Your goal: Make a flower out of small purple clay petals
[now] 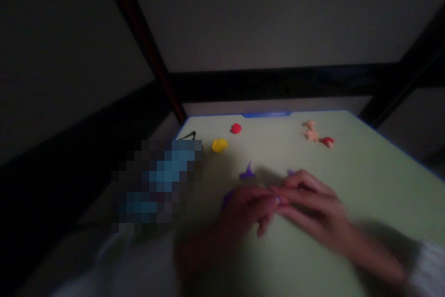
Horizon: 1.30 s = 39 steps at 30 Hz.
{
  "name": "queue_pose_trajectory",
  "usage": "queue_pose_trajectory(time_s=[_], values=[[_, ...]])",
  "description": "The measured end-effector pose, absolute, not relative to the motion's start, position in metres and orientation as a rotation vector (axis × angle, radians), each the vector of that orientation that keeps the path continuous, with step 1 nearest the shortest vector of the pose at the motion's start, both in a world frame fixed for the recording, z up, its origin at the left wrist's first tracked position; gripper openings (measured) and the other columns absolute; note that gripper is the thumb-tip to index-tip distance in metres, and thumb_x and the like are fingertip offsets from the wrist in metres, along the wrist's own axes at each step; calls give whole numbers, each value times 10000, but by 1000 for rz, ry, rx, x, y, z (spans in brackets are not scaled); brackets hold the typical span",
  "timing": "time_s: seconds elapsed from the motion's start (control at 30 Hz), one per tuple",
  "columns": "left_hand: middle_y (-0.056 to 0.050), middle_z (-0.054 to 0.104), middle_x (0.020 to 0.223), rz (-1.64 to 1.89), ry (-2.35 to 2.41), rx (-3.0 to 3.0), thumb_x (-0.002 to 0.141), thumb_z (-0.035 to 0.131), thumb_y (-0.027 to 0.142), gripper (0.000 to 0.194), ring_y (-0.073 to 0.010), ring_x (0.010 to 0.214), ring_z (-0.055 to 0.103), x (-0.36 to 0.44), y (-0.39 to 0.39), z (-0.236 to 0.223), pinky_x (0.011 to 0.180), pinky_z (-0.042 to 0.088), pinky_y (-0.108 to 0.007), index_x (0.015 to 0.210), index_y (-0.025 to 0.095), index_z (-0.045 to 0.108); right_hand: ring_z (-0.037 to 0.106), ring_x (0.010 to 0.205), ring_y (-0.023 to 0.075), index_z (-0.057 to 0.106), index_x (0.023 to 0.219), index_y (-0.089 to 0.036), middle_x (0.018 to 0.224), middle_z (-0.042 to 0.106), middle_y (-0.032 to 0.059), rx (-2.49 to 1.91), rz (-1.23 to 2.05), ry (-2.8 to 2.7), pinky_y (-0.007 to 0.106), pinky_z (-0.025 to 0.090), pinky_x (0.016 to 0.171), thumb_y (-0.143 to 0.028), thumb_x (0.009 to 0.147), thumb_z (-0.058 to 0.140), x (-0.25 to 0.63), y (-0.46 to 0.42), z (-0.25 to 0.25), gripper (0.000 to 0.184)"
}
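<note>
My left hand (248, 206) and my right hand (313, 206) meet over the pale table, fingertips pressed together. A hint of purple shows at the fingertips, but whatever is pinched there is too small and blurred to name. Just beyond the fingers lies a purple piece (248, 172) with a thin upright point, looking like modelling clay. Another purple lump (227, 199) is partly covered by my left hand. Behind my right fingers a little purple bit (290, 173) peeks out.
Farther back on the table (365, 172) sit a yellow lump (219, 145) and a red lump (236, 128). Toward the right are peach pieces (311, 135) and a red-and-peach piece (327, 142). A blurred-out blue patch (170, 169) borders the left edge. A wall rises behind.
</note>
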<state>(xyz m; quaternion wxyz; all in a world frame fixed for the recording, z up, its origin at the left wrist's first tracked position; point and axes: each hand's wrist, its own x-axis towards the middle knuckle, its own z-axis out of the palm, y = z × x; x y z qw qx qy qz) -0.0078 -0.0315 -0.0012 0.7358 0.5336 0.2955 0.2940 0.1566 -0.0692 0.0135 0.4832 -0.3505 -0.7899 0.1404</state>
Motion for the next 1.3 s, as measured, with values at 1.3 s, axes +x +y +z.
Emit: queue_pose_trajectory(time_s=[1.3], values=[[56,426,392,646,660,1107,651,606,600,494,-37,322,337,-8,-34,-3,333,240,-177,497,145,492,522,669,132,716,841,-240,722,511,22,-874,517,-1821,244,447,522,-288,817,605,153,-67,13,123]])
